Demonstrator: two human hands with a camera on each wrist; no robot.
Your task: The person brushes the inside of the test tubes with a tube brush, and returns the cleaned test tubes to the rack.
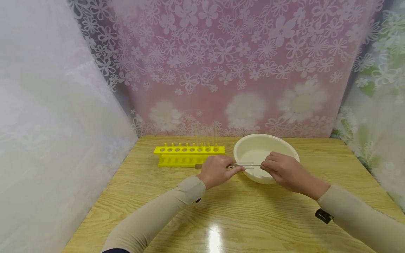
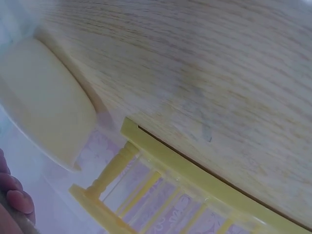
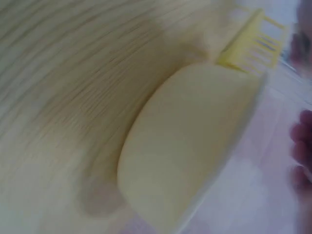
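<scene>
My left hand [image 1: 218, 170] grips a clear test tube [image 1: 248, 163] held level over the near left rim of a cream basin [image 1: 286, 144]. A brownish rounded end sticks out on the left of that hand. With its fingertips my right hand [image 1: 283, 171] pinches the thin wire handle of a test tube brush [image 1: 257, 165], which runs into the tube's right end. The brush's far part is hidden by the left hand. In the right wrist view, fingers [image 3: 301, 139] show at the right edge beside the basin [image 3: 180, 141].
A yellow test tube rack [image 1: 177, 164] stands left of the basin, with several clear test tubes [image 1: 207, 137] upright at its right end. Both stand on a wood-grain table [image 1: 221, 214]. A pink flowered curtain [image 1: 202, 70] hangs behind, with pale sheeting [image 1: 57, 123] at the left.
</scene>
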